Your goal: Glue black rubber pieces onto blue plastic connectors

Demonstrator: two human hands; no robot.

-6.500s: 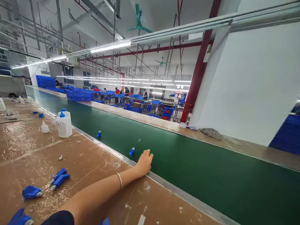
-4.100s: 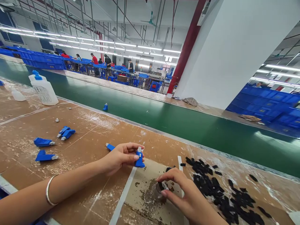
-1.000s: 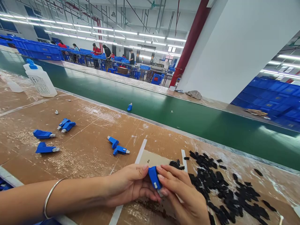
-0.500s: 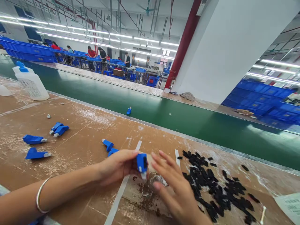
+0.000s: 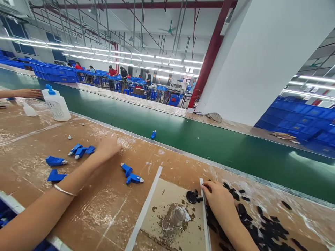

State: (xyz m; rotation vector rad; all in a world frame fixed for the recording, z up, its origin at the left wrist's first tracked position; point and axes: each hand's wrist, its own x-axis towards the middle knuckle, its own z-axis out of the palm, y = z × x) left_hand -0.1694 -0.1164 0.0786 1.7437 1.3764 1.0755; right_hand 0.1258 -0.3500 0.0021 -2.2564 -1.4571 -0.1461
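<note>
My left hand (image 5: pixel 108 147) is stretched out to the left over the brown table, smeared by motion. It is right beside a cluster of small blue plastic parts (image 5: pixel 81 151). Two more blue parts (image 5: pixel 131 174) lie just right of my forearm. My right hand (image 5: pixel 219 199) rests at the left edge of a pile of small black pieces (image 5: pixel 261 226), fingers curled down among them; what they hold is hidden. A black round cap (image 5: pixel 191 197) and a small clear jar (image 5: pixel 178 215) sit on the beige mat (image 5: pixel 167 195) between my hands.
A green conveyor belt (image 5: pixel 209 143) runs along the table's far side and carries one blue part (image 5: pixel 153 134). A white bottle with a blue cap (image 5: pixel 56 105) stands far left, with another person's hand (image 5: pixel 29 93) beside it. Further blue parts (image 5: pixel 56 168) lie left. Blue crates (image 5: pixel 300 118) are stacked right.
Both hands were together on a blue part over the mat. My left hand has swung left to the blue cluster, where one more part now lies. My right hand moved right to the black pile.
</note>
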